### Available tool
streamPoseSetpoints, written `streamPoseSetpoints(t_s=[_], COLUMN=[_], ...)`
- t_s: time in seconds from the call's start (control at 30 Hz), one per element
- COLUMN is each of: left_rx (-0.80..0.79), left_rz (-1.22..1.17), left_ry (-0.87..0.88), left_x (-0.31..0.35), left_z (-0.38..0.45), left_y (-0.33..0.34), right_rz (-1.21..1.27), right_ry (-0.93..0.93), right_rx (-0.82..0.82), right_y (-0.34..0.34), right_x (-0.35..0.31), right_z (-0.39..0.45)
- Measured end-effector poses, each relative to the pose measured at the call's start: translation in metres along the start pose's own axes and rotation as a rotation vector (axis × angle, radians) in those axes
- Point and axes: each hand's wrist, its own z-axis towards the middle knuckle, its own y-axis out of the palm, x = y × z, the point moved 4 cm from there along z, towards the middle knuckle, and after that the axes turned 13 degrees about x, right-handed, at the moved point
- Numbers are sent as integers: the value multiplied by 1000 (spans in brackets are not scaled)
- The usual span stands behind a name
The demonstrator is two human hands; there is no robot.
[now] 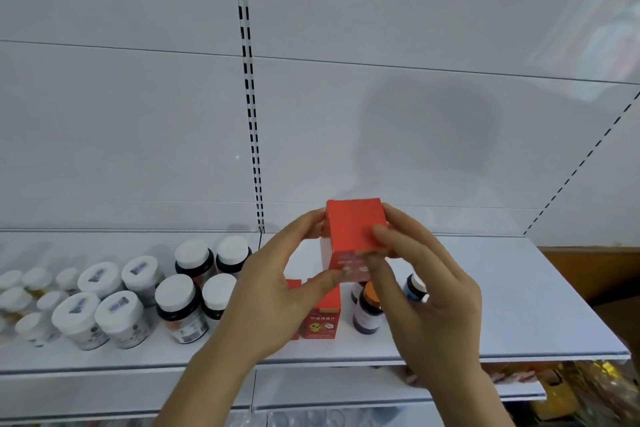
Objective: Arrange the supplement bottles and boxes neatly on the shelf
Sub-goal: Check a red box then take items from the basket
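Observation:
A red supplement box [349,229] is held in the air above the white shelf [512,305]. My left hand [277,298] pinches its left side and lower corner with fingers and thumb. My right hand [419,291] grips its right side, fingers curled over the front. Below it stands another red box [322,319] on the shelf, partly hidden by my left hand. A dark bottle with an orange cap [367,312] and a blue-labelled bottle [414,288] stand just behind my right hand.
White-capped dark bottles [180,305] and white tubs [117,315] stand in rows on the shelf's left half, with small bottles [31,288] further left. A slotted upright [251,97] splits the white back panel. Lower shelves hold packaged goods [568,388] at the right.

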Motion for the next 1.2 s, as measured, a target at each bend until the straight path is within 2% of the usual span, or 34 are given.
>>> streamPoseSetpoints(t_s=[0.1, 0.17, 0.23, 0.37, 0.5, 0.63, 0.97, 1.1, 1.2], left_rx=[-10, 35, 81, 95, 55, 32, -65, -46, -66], left_rz=[13, -36, -69, -8, 96, 164, 151, 163, 80], left_ry=[-71, -154, -233, -319, -343, -344, -323, -323, -282], left_x=[-3, -6, -8, -8, -9, -8, -2, -9, -12], left_z=[0, 1, 4, 13, 20, 25, 25, 24, 16], left_y=[-1, -1, -1, 2, 4, 2, 3, -2, 0], right_rz=[81, 177, 151, 48, 57, 34, 37, 53, 22], right_ry=[216, 356, 447, 527, 607, 629, 614, 627, 554], right_rx=[-70, -136, -237, -403, -410, -433, -429, -420, -481], right_y=[2, 3, 4, 11, 12, 12, 11, 9, 11], right_x=[6, 9, 12, 19, 22, 24, 21, 30, 37], right_z=[5, 9, 9, 2, 2, 4, 6, 21, 35])
